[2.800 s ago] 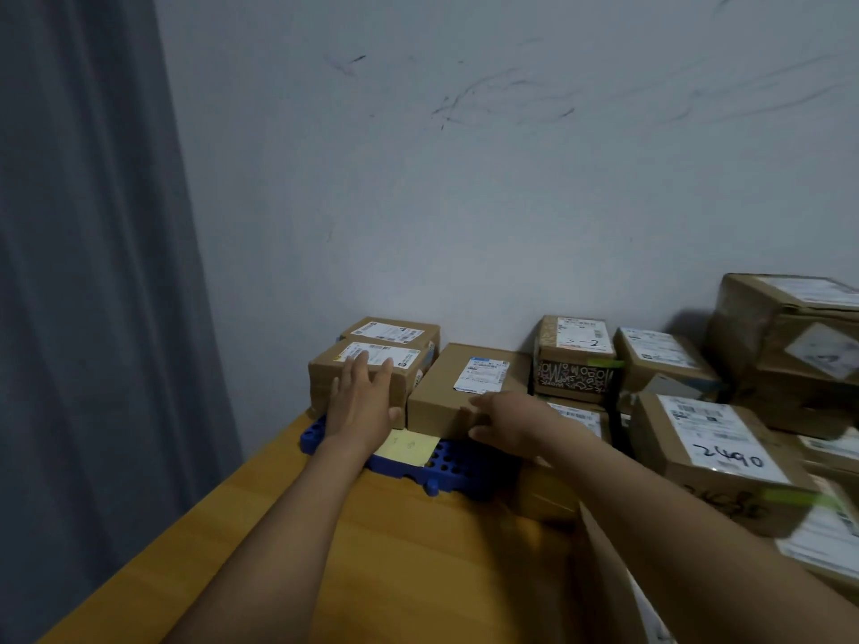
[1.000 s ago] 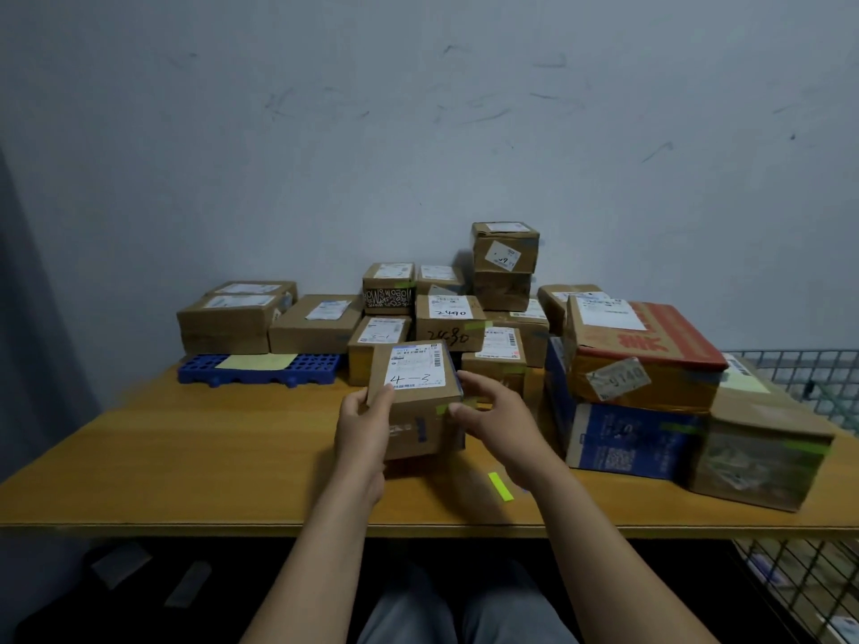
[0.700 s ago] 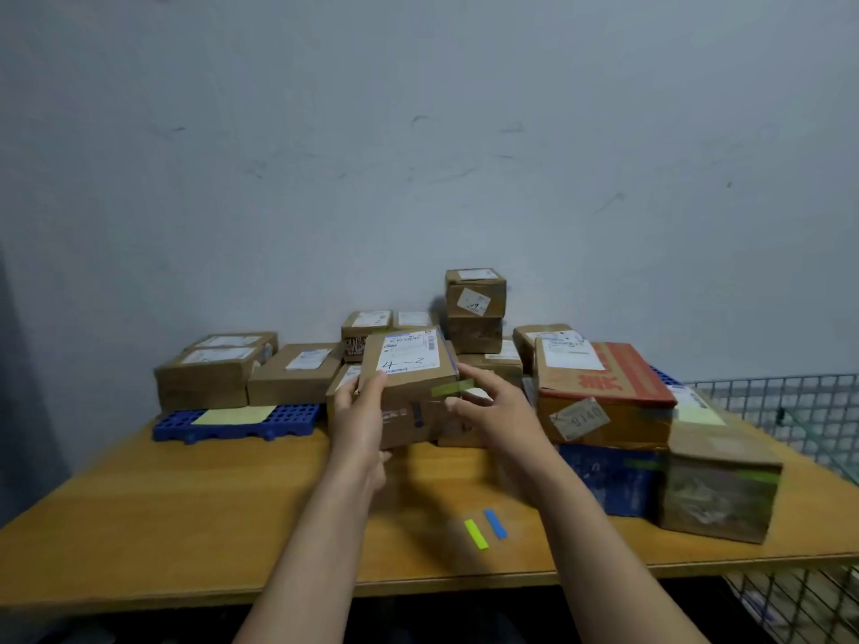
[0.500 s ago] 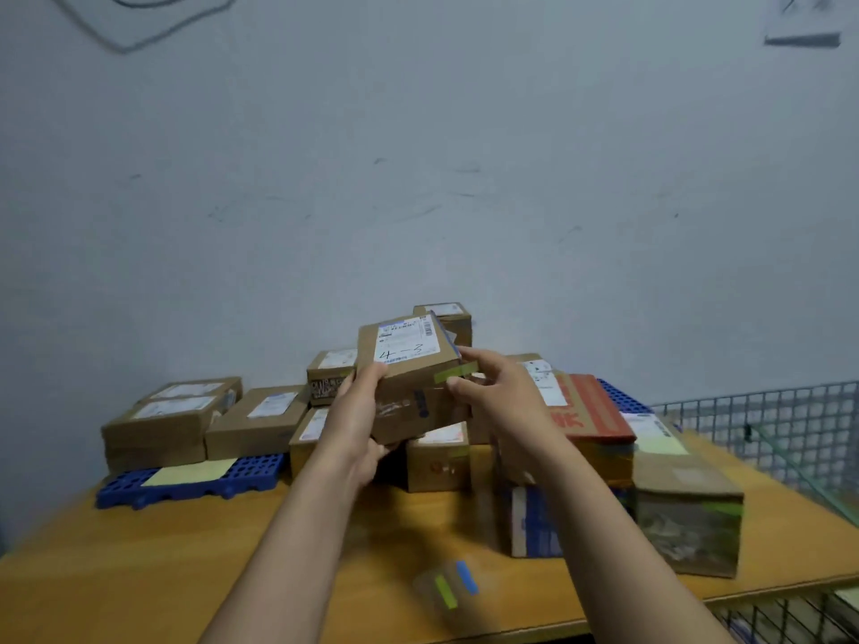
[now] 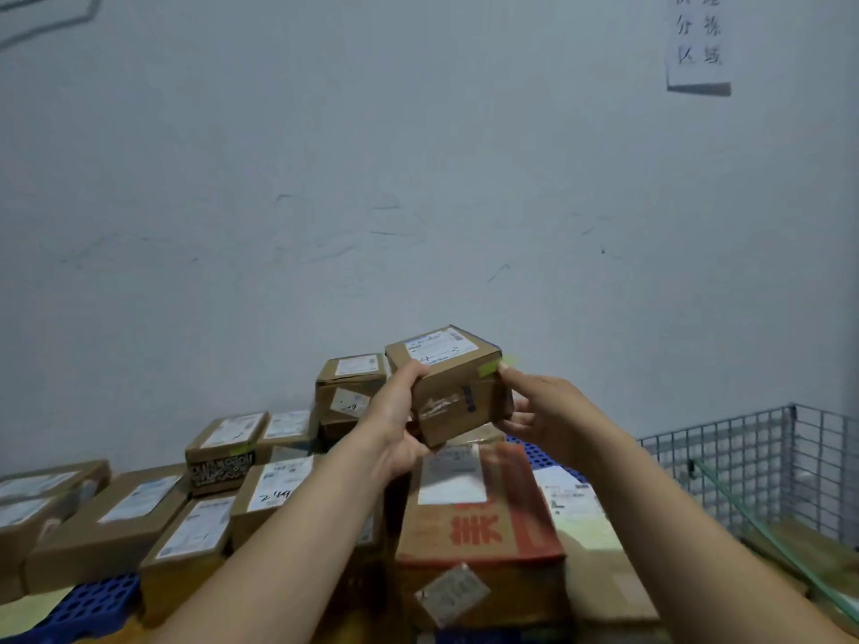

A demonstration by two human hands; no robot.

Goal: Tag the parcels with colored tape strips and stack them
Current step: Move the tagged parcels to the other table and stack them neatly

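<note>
I hold a small brown parcel (image 5: 458,390) up in the air with both hands, above the pile. It carries a white shipping label on top and a green tape strip (image 5: 492,367) at its right top corner. My left hand (image 5: 397,418) grips its left side and bottom. My right hand (image 5: 541,411) holds its right side, with a fingertip on the green strip. Right below it lies a big box with a red-printed top (image 5: 483,527).
Several labelled brown parcels (image 5: 274,485) crowd the table to the left, with a two-high stack (image 5: 351,392) at the wall. A blue pallet (image 5: 88,604) shows at bottom left. A wire mesh basket (image 5: 762,462) stands at the right.
Both hands have lifted the parcel off the table, up and to the right over the red-printed box. The view has moved closer to the pile.
</note>
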